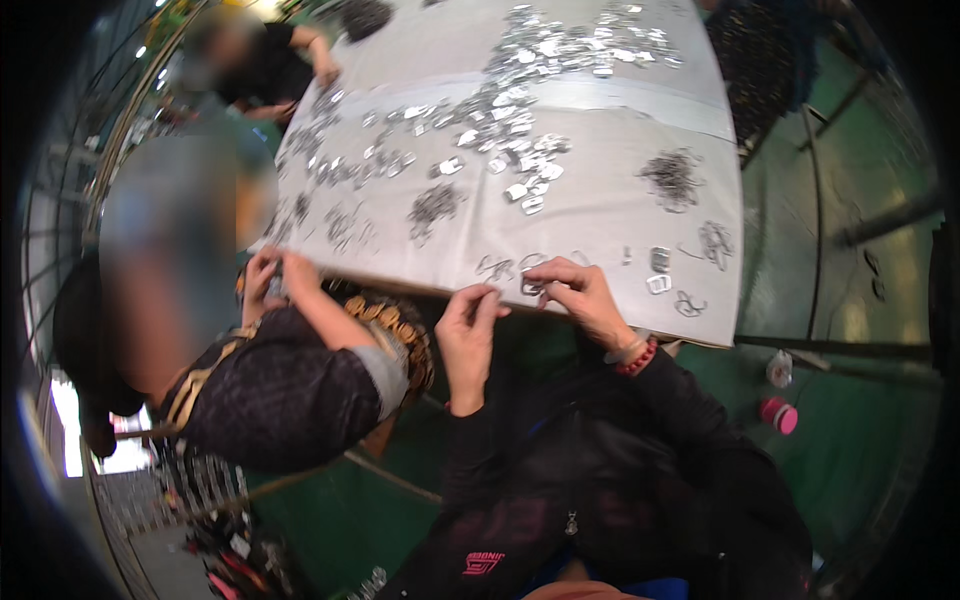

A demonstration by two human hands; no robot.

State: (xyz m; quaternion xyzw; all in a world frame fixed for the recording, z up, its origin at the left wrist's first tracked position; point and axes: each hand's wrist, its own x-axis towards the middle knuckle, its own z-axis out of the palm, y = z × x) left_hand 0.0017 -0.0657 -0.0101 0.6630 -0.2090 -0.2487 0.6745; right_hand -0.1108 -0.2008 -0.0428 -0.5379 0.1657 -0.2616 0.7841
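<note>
At the near edge of the table, my right hand (585, 300) pinches a small silver rectangular metal piece (531, 285), which looks like a buckle. My left hand (468, 330) is just left of it, thumb and fingertips pressed together; whatever they hold is too small to make out. Thin dark wire-like pieces (495, 268) lie on the table just beyond my fingertips. Right of my right hand, two silver metal pieces (660, 260) lie one in front of the other. A small tangle of dark pieces (690, 303) is near the table's right corner.
The grey-covered table (600, 140) carries a long spread of shiny metal pieces (520, 125) and dark piles (672, 180). A co-worker (280, 370) sits close on my left, another person (265, 65) beyond. A pink-lidded jar (778, 415) stands lower right, beside the table.
</note>
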